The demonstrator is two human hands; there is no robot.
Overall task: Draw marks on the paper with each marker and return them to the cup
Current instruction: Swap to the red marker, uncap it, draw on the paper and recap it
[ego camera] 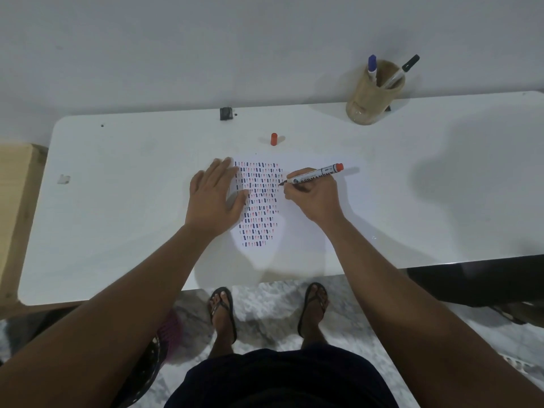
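Note:
A white sheet of paper lies on the white table, covered on its left part with rows of short blue, black and red marks. My left hand rests flat on the paper's left edge, fingers spread. My right hand grips a red marker, uncapped, its tip touching the paper at the right end of the marks. The marker's red cap stands upright on the table beyond the paper. A tan cup at the back right holds a blue marker and a black marker.
The white table stands against a pale wall. A small black object sits at the table's back edge, and a small pale scrap lies at the left. A wooden piece stands beside the table's left end. My feet in sandals show below.

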